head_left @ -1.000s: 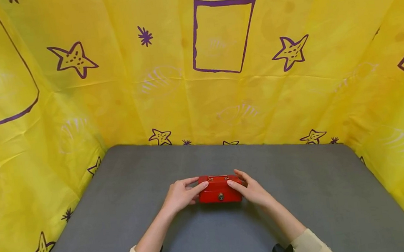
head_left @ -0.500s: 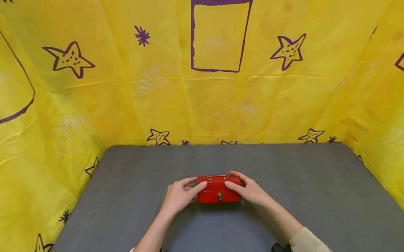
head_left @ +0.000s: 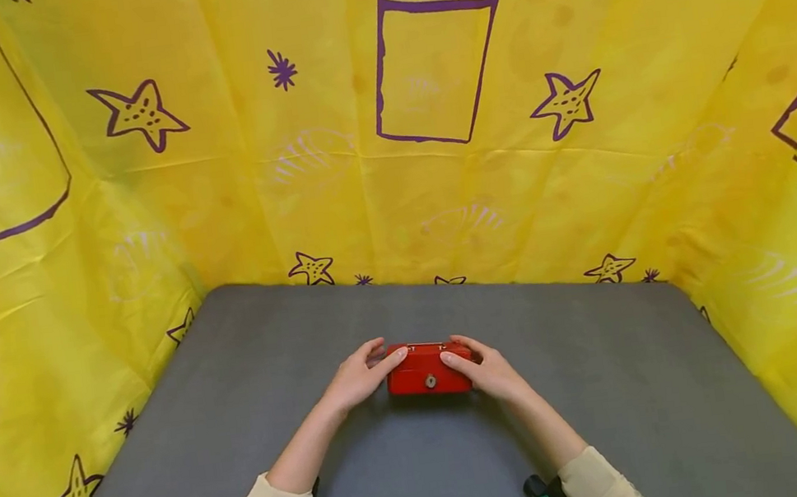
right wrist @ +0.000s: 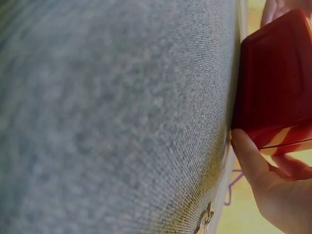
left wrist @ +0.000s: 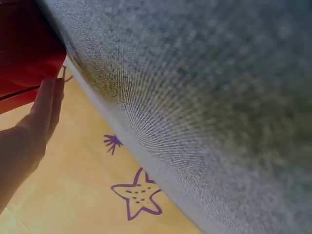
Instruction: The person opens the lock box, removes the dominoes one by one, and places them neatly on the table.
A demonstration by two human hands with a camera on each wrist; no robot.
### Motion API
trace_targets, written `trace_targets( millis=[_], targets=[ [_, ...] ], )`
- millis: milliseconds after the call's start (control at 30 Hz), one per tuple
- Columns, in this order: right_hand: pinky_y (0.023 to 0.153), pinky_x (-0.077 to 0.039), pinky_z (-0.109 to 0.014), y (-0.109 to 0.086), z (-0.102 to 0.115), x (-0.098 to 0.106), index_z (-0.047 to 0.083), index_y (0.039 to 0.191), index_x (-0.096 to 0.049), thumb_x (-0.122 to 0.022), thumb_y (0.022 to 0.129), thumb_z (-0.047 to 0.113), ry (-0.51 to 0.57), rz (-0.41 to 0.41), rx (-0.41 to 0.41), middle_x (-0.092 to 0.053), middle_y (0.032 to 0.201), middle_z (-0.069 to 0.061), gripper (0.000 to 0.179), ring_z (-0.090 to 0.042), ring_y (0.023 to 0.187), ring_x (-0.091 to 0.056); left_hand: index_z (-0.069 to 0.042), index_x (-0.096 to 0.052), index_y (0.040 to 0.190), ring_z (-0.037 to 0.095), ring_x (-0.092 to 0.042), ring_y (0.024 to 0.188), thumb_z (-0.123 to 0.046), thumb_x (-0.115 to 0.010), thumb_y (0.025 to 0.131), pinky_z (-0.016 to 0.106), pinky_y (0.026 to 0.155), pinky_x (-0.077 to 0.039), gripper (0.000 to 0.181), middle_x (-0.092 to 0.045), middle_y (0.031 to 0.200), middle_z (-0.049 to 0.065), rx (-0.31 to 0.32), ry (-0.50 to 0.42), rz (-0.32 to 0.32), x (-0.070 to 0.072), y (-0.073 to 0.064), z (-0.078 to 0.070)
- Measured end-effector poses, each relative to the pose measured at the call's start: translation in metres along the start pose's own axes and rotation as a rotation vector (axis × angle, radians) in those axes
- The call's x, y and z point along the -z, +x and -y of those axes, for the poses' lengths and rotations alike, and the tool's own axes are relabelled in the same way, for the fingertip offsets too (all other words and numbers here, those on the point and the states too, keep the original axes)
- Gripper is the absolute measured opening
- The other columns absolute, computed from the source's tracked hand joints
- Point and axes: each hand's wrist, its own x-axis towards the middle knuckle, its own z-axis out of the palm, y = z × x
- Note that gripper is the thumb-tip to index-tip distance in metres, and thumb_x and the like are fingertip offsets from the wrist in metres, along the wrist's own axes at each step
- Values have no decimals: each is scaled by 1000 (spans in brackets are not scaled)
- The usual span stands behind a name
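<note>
Both ends of a red box (head_left: 424, 367) are gripped: the nine o'clock end by the left hand (head_left: 356, 378), the three o'clock end by the right hand (head_left: 494, 369), with each thumb laid on the near side. The box is held at about six o'clock from the middle of the head view, above or on the grey table (head_left: 425, 461), its lock (head_left: 431, 381) turned toward six o'clock. A two-handed steadying or shifting of the box is judged to be in hand; for the next move, level support and even pressure seem called for. Whether the base is raised cannot be told (the underside is masked from above). Some far fingertips are hidden, the thin handle (head_left: 427, 344) is hard to make out, and in both wrist views the box is cut off.
</note>
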Motion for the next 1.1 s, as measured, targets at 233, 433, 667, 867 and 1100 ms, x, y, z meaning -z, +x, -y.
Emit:
trace_targets(
  millis=[233,433,667,867,1100],
  targets=[
    [65,-46,-29,1,1,1,20,135,-47,-63,79,53,18,5,-3,-55,116,-8,67,-20,88,-54,-4,-36,139,30,-39,125,-59,-62,76,50,100,-31,87,-42,138,14,58,-86,90,-1,9,0],
    [61,-44,-28,2,2,1,19,135,-47,-64,78,55,33,-3,-15,-54,112,-9,69,-20,80,-54,-2,-38,137,30,-41,122,-55,-65,76,48,100,-33,85,-43,136,15,38,-98,108,-2,11,0],
    [61,-43,-28,1,1,0,20,135,-47,-64,77,55,68,-6,-31,-54,114,-8,70,-21,84,-53,-2,-39,136,30,-42,120,-55,-67,74,47,99,-34,87,-44,134,15,44,-141,120,-4,10,3],
    [59,-41,-27,2,0,-1,20,134,-48,-64,76,57,55,-19,-36,-54,111,-8,71,-20,76,-52,-5,-40,135,29,-42,119,-58,-68,71,47,99,-34,88,-44,134,14,81,-180,119,-4,10,4],
    [62,-42,-27,3,2,-1,22,134,-49,-63,75,59,27,-39,-43,-53,118,-9,71,-21,82,-53,-7,-42,134,29,-42,118,-61,-68,69,47,98,-35,88,-45,133,13,91,-178,92,-5,12,4]
  ],
)
